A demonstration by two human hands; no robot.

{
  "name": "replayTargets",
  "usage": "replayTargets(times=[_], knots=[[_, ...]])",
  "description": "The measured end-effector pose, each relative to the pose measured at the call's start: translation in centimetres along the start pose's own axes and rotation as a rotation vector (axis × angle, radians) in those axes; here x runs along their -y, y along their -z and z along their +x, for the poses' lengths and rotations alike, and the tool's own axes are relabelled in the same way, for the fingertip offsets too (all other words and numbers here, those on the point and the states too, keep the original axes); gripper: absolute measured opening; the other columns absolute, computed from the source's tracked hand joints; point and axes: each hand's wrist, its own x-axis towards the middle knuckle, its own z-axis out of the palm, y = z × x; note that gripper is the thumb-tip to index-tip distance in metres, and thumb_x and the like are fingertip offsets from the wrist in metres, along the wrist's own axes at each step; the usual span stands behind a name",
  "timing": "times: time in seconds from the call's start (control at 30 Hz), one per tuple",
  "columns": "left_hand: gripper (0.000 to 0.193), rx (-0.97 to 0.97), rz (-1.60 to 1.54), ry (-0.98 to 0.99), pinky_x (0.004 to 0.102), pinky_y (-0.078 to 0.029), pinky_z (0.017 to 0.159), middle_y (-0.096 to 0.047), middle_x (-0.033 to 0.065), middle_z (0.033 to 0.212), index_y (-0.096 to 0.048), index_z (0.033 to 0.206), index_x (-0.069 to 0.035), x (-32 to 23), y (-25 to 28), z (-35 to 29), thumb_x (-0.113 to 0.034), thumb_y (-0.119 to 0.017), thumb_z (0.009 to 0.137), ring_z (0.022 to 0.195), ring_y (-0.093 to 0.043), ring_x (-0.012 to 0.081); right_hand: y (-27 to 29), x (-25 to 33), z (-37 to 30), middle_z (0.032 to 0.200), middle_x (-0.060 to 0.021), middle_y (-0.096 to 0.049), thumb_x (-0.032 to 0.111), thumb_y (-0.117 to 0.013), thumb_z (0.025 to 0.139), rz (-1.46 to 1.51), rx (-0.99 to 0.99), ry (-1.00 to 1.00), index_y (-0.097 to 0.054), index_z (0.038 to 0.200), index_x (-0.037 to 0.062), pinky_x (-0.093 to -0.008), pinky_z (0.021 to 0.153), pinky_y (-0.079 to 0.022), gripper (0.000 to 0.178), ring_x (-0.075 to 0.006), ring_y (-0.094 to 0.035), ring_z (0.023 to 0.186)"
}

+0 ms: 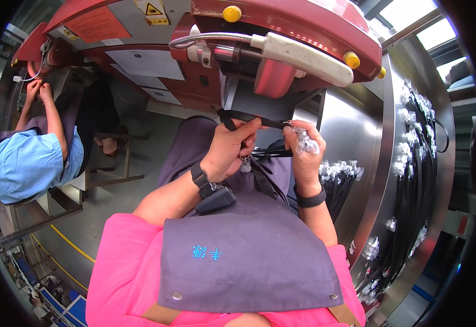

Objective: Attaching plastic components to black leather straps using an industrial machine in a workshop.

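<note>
A narrow black strap (270, 123) stretches between my two hands in front of the red machine. My left hand (228, 147) pinches it between thumb and fingers, and a folded part of it rises beyond the thumb. Closed on the strap's other end, my right hand (306, 158) has clear plastic wrap (305, 143) around the end piece there; what is inside the wrap is hard to make out. Below my left hand hangs a small shiny piece (245, 164), also wrapped in plastic. More black straps lie across my lap under my hands.
The red machine (325, 22) with its pale arm (303, 57) stands right beyond my hands. To my right, a metal tray (352, 122) and shelf bear several black straps (412, 191) with plastic-wrapped ends. A co-worker in a blue shirt (31, 163) sits at the left.
</note>
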Motion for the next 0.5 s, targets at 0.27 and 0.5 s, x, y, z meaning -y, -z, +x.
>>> replayTargets(times=[0.27,0.5], knots=[[0.024,-0.021,-0.119,0.068,0.0193,-0.027,0.044,-0.049,-0.0015,0.064,-0.068,0.095,0.003,0.9,0.0,2.0,-0.020,-0.063,0.093,0.053,-0.038,0.0036,-0.5,0.4,2.1,0.063,0.0057,-0.053,0.012,-0.069,0.088,-0.129,-0.029,-0.030,-0.065,0.091,0.0015,-0.0192,0.049,-0.033,0.012,-0.0020,-0.044,0.055],[0.030,0.002,-0.203,0.101,0.0176,-0.029,0.045,-0.047,-0.0027,0.068,-0.064,0.108,0.005,0.8,-0.2,2.9,-0.021,-0.062,0.094,0.058,-0.038,0.0025,-0.8,0.1,4.2,0.060,0.0043,-0.052,0.016,-0.068,0.088,-0.125,-0.044,-0.088,-0.064,0.090,0.0012,-0.0201,0.047,-0.033,0.016,-0.0026,-0.045,0.052]])
